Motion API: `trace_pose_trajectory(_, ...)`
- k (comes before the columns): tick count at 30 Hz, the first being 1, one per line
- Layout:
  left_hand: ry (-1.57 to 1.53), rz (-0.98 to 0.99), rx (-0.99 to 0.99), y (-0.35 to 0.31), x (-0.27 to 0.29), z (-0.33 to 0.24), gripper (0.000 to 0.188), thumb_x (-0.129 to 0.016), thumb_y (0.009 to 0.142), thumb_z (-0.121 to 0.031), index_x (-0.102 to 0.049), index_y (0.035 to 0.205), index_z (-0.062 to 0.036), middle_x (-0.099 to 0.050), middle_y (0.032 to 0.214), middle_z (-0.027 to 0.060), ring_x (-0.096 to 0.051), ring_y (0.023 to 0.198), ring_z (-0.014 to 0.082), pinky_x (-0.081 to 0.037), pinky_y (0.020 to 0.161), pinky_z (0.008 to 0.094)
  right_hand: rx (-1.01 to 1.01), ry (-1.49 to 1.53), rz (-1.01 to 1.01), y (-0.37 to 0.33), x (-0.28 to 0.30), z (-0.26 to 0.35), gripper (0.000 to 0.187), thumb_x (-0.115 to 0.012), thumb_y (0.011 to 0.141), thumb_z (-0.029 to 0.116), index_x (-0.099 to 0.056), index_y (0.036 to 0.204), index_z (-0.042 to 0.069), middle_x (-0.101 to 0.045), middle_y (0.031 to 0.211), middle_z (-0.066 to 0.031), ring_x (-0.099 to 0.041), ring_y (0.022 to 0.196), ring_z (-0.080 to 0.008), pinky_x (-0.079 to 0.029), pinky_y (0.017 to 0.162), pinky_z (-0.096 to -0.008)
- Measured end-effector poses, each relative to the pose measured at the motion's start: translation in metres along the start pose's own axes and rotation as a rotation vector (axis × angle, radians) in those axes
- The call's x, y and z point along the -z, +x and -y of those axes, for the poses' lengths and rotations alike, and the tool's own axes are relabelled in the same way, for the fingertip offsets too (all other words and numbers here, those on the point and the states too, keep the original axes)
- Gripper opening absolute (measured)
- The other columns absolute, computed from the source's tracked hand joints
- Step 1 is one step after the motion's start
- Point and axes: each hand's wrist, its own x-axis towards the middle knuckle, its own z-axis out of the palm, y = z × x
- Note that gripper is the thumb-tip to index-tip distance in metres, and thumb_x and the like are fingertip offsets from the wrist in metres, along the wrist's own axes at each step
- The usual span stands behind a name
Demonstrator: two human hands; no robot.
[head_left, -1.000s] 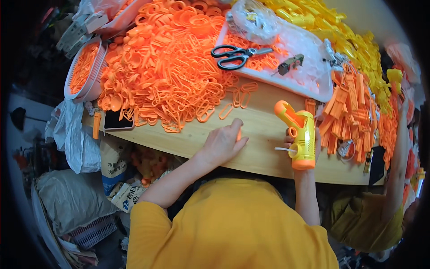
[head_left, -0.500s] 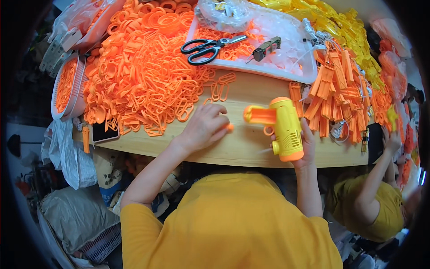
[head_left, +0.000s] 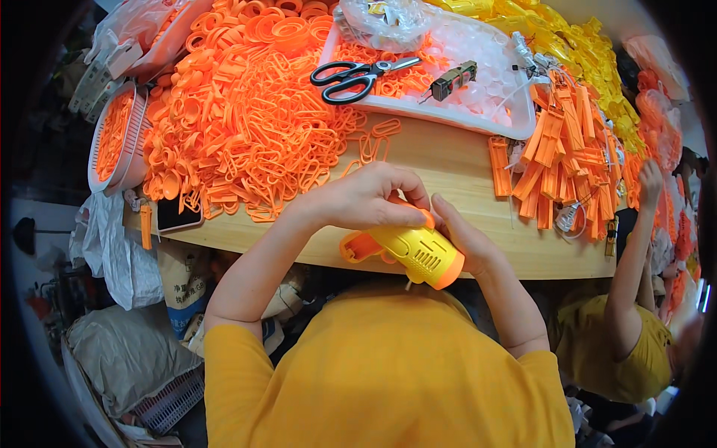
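Note:
A yellow plastic toy, shaped like a stubby gun with orange ends and an orange handle (head_left: 426, 257), is held tilted near the table's front edge. My left hand (head_left: 366, 196) reaches over its upper end, fingers bent and pressed onto the orange tip. Any small part under those fingers is hidden. From the other side my right hand (head_left: 468, 237) supports the body, its fingers mostly behind the toy. Loose orange oval clips (head_left: 373, 142) lie just beyond my left hand.
A large heap of orange parts (head_left: 246, 112) covers the left. Scissors (head_left: 362, 77) rest on a white tray (head_left: 448, 118) of translucent pieces. Orange handle parts with wires (head_left: 556, 149) pile at right, yellow shells (head_left: 575, 52) behind. A phone (head_left: 179, 215) lies left; another person (head_left: 627, 321) sits at right.
My left hand has risen from the table and moved right onto the toy. My right hand has swung the toy left and nearer, tipping it over. The small orange piece seen by the left fingers is hidden.

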Motion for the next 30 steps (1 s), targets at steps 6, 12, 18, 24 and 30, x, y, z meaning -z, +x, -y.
trace_pose_trajectory(6, -0.055, -0.026, -0.023, -0.003, -0.008, 0.013, 0.02, -0.073, 0.085, -0.018, -0.071, 0.098, -0.003, -0.066, 0.097, 0.0056, -0.063, 0.093, 0.014, -0.049, 0.081, 0.0274, -0.035, -0.003, -0.022, 0.004, 0.002, -0.007, 0.06, -0.04, 0.101, 0.051, -0.041, 0.138, 0.003, -0.062, 0.119, -0.0161, -0.068, 0.098, -0.0259, -0.058, 0.077, -0.0366)
trace_pose_trajectory(12, -0.084, -0.137, -0.063, -0.009, -0.024, 0.02, 0.022, -0.072, 0.086, -0.018, -0.073, 0.104, -0.0058, -0.066, 0.103, 0.0063, -0.061, 0.099, 0.0153, -0.048, 0.088, 0.0294, 0.035, 0.044, 0.02, 0.001, 0.01, -0.015, 0.062, -0.048, 0.098, 0.049, -0.04, 0.137, 0.001, -0.06, 0.12, -0.0211, -0.067, 0.099, -0.0302, -0.06, 0.074, -0.0389)
trace_pose_trajectory(18, -0.474, -0.39, 0.044, -0.014, -0.052, 0.03, 0.017, -0.065, 0.089, -0.013, -0.072, 0.099, -0.0022, -0.065, 0.105, 0.0078, -0.061, 0.101, 0.0153, -0.048, 0.091, 0.0301, 0.079, 0.106, 0.032, 0.002, 0.012, -0.019, 0.069, -0.063, 0.091, 0.043, -0.037, 0.139, 0.0, -0.058, 0.121, -0.0239, -0.064, 0.103, -0.0422, -0.06, 0.078, -0.0461)
trace_pose_trajectory(24, -0.297, -0.603, -0.076, -0.019, -0.066, 0.04, 0.016, -0.062, 0.087, -0.009, -0.071, 0.097, -0.0014, -0.063, 0.101, 0.0082, -0.061, 0.097, 0.0152, -0.048, 0.088, 0.0295, 0.249, -0.041, -0.016, 0.003, -0.004, -0.022, 0.076, -0.073, 0.084, 0.025, -0.029, 0.143, 0.005, -0.057, 0.124, -0.0156, -0.062, 0.103, -0.0223, -0.055, 0.082, -0.0356)
trace_pose_trajectory(30, -0.26, -0.822, -0.089, -0.033, -0.058, 0.036, 0.011, -0.067, 0.085, -0.012, -0.072, 0.09, -0.0034, -0.063, 0.098, 0.0073, -0.06, 0.09, 0.0144, -0.048, 0.08, 0.029, 0.188, 0.048, -0.069, 0.004, 0.007, -0.025, 0.076, -0.066, 0.085, 0.039, -0.033, 0.145, 0.004, -0.057, 0.124, -0.0201, -0.063, 0.106, -0.0339, -0.057, 0.082, -0.0431)
